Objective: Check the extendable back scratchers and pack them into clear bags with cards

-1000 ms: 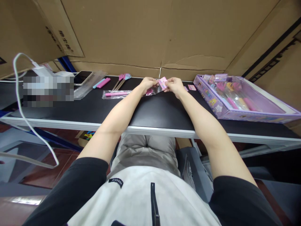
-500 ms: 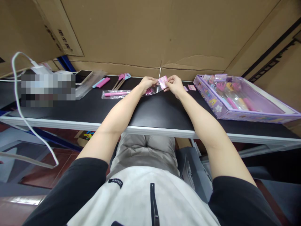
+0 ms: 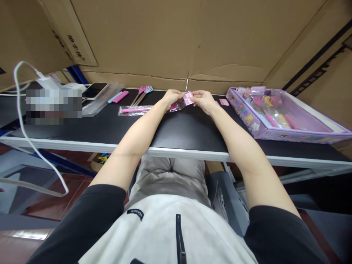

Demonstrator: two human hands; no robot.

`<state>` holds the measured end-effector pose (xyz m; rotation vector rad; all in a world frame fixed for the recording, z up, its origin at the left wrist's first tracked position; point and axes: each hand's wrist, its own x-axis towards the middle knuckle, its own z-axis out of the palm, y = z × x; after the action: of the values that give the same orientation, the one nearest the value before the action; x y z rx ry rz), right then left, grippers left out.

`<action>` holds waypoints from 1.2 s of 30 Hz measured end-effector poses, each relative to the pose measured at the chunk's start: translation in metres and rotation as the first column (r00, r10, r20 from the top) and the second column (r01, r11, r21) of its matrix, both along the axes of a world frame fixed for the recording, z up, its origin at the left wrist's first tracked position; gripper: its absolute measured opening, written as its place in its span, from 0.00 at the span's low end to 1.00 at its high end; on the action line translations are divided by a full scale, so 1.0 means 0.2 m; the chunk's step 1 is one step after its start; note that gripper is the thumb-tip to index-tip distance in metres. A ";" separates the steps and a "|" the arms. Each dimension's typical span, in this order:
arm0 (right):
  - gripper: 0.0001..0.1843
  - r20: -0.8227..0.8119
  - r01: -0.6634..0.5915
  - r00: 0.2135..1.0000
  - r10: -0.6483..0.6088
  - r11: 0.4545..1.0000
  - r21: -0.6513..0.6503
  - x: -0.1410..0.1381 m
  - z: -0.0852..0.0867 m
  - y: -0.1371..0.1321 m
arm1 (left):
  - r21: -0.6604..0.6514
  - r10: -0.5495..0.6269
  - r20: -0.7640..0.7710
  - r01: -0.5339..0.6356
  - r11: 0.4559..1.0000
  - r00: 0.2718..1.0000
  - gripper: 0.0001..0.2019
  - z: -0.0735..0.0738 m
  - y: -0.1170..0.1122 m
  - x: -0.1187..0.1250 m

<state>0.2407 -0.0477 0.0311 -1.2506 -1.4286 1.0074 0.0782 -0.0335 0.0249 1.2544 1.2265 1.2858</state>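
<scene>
A long clear plastic bag (image 3: 121, 111) lies on the black table. Inside it is a pink back scratcher, its handle (image 3: 137, 109) pointing left and its claw end partly hidden by my left wrist. My left hand (image 3: 173, 97) is closed on the bag's right end, near its mouth. Between both hands a small pink printed card (image 3: 188, 98) sits at that end; whether it is inside the plastic or in front of it, I cannot tell. My right hand (image 3: 203, 99) pinches the card's right edge.
Two back scratchers (image 3: 141, 94), pink and blue, lie behind the bag. Loose pink and blue handles (image 3: 121, 96), clear bags (image 3: 103, 101) and a phone (image 3: 95, 90) are farther left. Another pink card (image 3: 224, 102) and a purple display box (image 3: 299, 137) with bagged scratchers stand right. Cardboard (image 3: 176, 44) walls the back.
The pink card has shifted slightly down and left toward the bag. My right hand has moved left with it, while my left hand has stayed nearly still.
</scene>
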 end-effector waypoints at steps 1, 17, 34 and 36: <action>0.16 0.010 -0.011 1.000 0.011 1.000 -0.016 0.00 0.00 0.00 | -0.004 -0.007 -0.002 0.007 1.000 1.000 0.18 0.01 -0.01 0.00; 0.23 0.052 -0.038 0.998 0.043 0.994 -0.101 0.01 0.04 -0.04 | -0.011 -0.065 -0.005 0.065 0.998 0.998 0.19 0.01 -0.04 0.02; 0.22 0.031 -0.040 0.999 0.042 0.996 -0.081 -0.01 0.03 -0.05 | 0.005 -0.100 0.002 0.100 0.995 0.995 0.16 -0.02 -0.03 0.04; 0.21 0.022 -0.038 0.999 0.040 0.995 -0.097 -0.02 0.04 -0.06 | 0.007 -0.095 0.017 0.095 0.995 0.995 0.16 -0.02 -0.02 0.03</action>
<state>0.2376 -0.0599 0.0382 -1.3128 -1.4422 1.1030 0.0851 -0.0371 0.0199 1.2882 1.1385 1.2296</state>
